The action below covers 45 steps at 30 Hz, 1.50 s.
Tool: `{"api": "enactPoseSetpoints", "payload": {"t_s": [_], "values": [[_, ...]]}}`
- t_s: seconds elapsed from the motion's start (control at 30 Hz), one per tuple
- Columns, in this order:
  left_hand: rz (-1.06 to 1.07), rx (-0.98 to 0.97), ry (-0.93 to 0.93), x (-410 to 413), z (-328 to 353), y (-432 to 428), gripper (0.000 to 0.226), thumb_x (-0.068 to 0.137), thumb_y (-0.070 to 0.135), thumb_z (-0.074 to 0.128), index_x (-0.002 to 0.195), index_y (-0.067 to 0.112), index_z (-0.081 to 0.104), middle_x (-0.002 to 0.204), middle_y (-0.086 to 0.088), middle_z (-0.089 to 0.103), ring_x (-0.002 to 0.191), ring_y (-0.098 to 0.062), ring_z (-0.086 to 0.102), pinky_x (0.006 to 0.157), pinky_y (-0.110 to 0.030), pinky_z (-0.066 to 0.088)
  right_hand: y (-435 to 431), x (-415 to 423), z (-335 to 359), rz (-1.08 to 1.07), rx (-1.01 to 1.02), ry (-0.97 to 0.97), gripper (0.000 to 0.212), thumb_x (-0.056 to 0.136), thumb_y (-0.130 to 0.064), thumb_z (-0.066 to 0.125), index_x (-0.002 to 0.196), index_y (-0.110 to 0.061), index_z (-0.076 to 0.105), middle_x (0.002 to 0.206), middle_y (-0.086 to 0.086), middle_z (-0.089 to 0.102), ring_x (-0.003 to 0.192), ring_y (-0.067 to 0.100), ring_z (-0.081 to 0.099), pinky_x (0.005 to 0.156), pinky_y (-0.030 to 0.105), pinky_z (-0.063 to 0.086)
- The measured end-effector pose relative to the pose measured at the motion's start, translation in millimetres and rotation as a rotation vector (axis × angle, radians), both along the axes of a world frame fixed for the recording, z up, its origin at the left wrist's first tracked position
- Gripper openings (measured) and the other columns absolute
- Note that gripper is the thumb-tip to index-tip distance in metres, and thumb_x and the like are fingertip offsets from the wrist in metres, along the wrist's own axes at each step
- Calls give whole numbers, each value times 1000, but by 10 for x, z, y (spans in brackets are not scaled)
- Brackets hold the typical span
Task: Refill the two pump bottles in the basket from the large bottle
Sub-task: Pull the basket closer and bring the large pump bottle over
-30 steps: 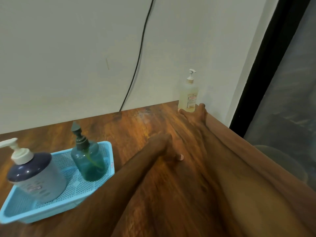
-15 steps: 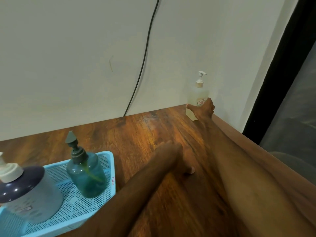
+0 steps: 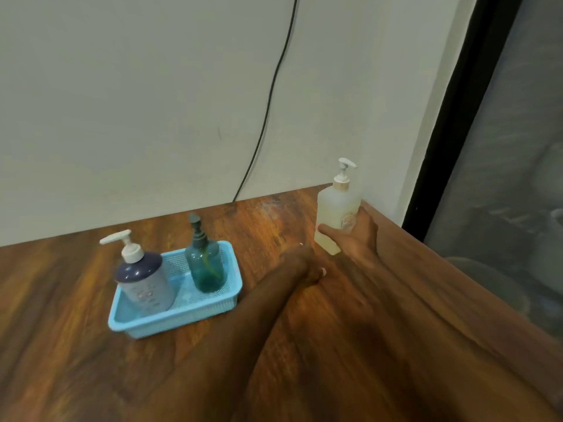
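Observation:
My right hand [image 3: 355,239] grips a pale translucent pump bottle [image 3: 334,208] with a white pump, at the back right corner of the wooden table; the bottle leans a little. My left hand [image 3: 301,263] rests on the table between that bottle and a light blue basket [image 3: 182,318], its fingers loosely curled and holding nothing. In the basket stand a dark-topped white pump bottle [image 3: 143,281] with a white pump, at the left, and a teal glass pump bottle [image 3: 205,264] with a grey pump, at the right.
The wooden table [image 3: 91,345] meets a white wall at the back. A black cable [image 3: 268,102] hangs down the wall behind the table. The table's right edge runs beside a dark-framed glass pane [image 3: 502,147].
My right hand reached the pale bottle, closed round it and drew it a little away from the wall. The view swung left, so the basket now sits nearer the middle. My left hand stayed put.

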<state>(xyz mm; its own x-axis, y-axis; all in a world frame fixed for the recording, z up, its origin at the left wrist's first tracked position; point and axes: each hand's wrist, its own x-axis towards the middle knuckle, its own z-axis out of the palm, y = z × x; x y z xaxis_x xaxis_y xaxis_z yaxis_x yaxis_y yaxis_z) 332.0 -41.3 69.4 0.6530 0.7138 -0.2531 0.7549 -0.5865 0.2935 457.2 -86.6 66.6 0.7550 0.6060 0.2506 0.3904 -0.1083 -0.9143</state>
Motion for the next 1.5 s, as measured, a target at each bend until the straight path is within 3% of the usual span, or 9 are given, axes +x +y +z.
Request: {"api": "enactPoseSetpoints", "payload": {"t_s": [0.17,0.43,0.6,0.73,0.9,1.0,1.17,1.37,1.5], "values": [[-62,-31,8,-527,80,-418,37,98,21,64,134,16,57,133,-7,61,121,-26,58,106,-42,47,-861,-670,-17,44,-57,36,86,56,-41,91,128,-21,48,117,-6,59,108,15,60,88,34,54],[-95,-8,-97,-1321,32,-988,14,95,32,67,102,20,66,96,-1,68,89,-18,66,88,-41,61,-1618,-1299,-113,82,-127,68,101,64,-38,90,146,-18,34,146,2,46,133,24,46,113,46,37],[-95,-37,-219,-1610,-6,-1302,38,95,32,68,129,17,60,118,-2,66,106,-19,63,90,-33,56,-1923,-1443,-169,85,-117,9,95,60,-38,91,139,-19,42,135,3,56,123,23,54,102,44,48],[-84,-42,-318,-1636,-31,-1485,34,94,29,69,126,19,60,116,0,67,100,-16,64,89,-33,58,-2044,-1509,-222,63,-112,-25,89,64,-35,90,138,-17,44,132,2,57,119,20,54,90,28,45],[-93,-65,-342,-1648,-18,-1621,46,94,30,70,134,18,53,123,-2,65,106,-19,63,96,-41,57,-2040,-1523,-277,48,-129,-89,93,62,-45,89,138,-19,43,135,1,56,122,21,54,94,34,45],[-93,-67,-362,-1653,1,-1671,48,94,28,70,137,17,50,127,-3,63,104,-16,59,92,-33,55,-2047,-1554,-314,36,-103,-75,94,60,-47,89,137,-20,43,134,2,57,121,20,55,96,38,49],[-99,-56,-364,-1680,-4,-1758,52,94,26,71,139,17,48,133,-4,60,108,-17,58,90,-30,52,-2092,-1575,-321,36,-79,-59,93,60,-44,90,136,-20,44,134,1,57,119,19,55,88,29,46],[-123,-24,-339,-1764,23,-1799,46,96,23,70,136,13,51,129,-5,63,103,-14,58,88,-28,53,-2123,-1604,-296,37,-105,-81,89,64,-35,90,137,-17,43,132,-1,56,119,19,55,84,24,37],[-114,42,-199,-1879,-9,-1739,38,94,29,71,127,13,60,116,-6,68,102,-20,65,92,-39,59,-2132,-1604,-285,27,-101,-69,92,61,-36,91,136,-19,42,131,1,57,118,21,56,82,28,42]]}}
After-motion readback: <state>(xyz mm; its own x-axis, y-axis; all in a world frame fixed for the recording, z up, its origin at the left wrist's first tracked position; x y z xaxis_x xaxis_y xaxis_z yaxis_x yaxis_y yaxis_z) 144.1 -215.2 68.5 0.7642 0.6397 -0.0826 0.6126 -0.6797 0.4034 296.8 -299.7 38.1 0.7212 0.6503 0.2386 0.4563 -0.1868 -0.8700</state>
